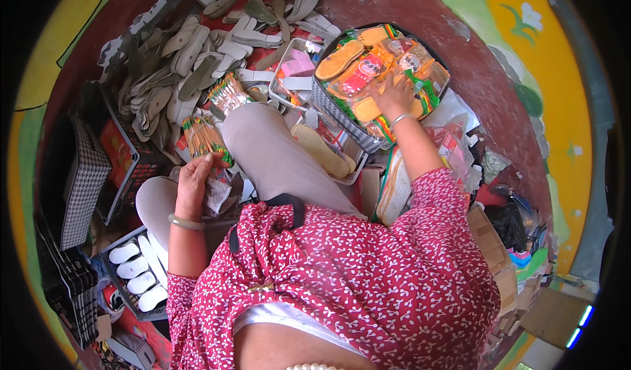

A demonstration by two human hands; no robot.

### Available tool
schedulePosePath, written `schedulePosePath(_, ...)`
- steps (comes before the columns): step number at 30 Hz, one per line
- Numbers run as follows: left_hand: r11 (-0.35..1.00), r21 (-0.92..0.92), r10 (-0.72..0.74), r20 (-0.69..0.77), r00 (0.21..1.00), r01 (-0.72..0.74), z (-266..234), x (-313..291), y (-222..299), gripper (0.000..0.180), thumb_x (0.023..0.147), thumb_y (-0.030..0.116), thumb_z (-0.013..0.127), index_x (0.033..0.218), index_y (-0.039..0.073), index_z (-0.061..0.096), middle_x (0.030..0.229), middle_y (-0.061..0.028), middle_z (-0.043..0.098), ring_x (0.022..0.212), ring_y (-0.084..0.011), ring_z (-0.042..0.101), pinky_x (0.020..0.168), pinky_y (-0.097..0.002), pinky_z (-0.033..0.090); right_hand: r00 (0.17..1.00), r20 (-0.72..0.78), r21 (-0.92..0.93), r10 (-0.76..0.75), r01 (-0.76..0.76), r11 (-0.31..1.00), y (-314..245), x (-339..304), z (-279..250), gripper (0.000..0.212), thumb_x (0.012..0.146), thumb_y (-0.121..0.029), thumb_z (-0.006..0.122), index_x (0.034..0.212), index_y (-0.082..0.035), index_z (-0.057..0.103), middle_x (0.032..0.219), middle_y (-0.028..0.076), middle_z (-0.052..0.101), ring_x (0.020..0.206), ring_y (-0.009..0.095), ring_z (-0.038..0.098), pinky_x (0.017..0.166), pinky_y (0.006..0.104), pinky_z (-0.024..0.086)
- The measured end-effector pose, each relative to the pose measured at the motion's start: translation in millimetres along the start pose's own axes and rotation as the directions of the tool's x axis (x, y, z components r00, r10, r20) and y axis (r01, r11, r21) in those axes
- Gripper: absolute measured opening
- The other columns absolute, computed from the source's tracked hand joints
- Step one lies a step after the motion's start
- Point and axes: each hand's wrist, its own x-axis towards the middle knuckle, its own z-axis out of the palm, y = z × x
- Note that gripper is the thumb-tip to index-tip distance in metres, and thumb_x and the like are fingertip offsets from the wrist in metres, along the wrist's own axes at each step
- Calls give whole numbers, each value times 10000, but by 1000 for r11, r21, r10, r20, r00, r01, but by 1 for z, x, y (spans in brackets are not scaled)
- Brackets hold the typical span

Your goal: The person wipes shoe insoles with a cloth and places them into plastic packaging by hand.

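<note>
My right hand [392, 99] lies with fingers stretched over a yellow insole [368, 110], on top of a grey-and-black checked basket [338, 119] heaped with orange and green packs. Another yellow insole [339, 60] rests at the basket's left side. By my left knee, my left hand [194, 177] pinches the lower edge of an orange-brown striped pack [202, 137] with green edging. A similar striped bundle [229, 94] lies just beyond it. A small clear plastic wrapper [217, 194] is beside my left fingers; whether they touch it is unclear.
A large pile of grey-white soles [190, 51] spreads at the far left. A white basket [281, 82] holds pink pieces. Pale insoles [322, 150] lie beside my knee. Dark crates [125, 166] and a tray of white soles [139, 275] stand left; cardboard [490, 258] is at right.
</note>
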Motion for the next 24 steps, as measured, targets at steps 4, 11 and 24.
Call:
schedulePosePath(4,998,-39,-48,-14,999,47,-1,-7,1,281,953,228,516,1020,-10,647,841,-84,677,759,-114,600,707,-240,472,997,79,1,26,-26,1000,-12,-31,5,953,750,-644,576,1427,-52,262,1461,269,203,1387,398,122,1118,459,115)
schedulePosePath(11,999,-28,-20,-27,999,19,-5,-8,0,269,952,213,517,1020,-12,648,843,-90,680,751,-121,609,702,-244,482,982,186,2,-47,47,999,11,-16,-5,1028,700,-665,612,1408,-5,265,1455,225,233,1393,334,149,1109,440,149)
schedulePosePath(24,999,-43,-31,-31,999,30,-6,-8,-7,263,949,213,524,1010,-10,650,839,-92,676,762,-130,609,727,-250,480,976,219,49,-4,-7,999,15,-24,10,1066,729,-700,554,1455,-29,155,1516,182,124,1419,301,69,1113,500,118)
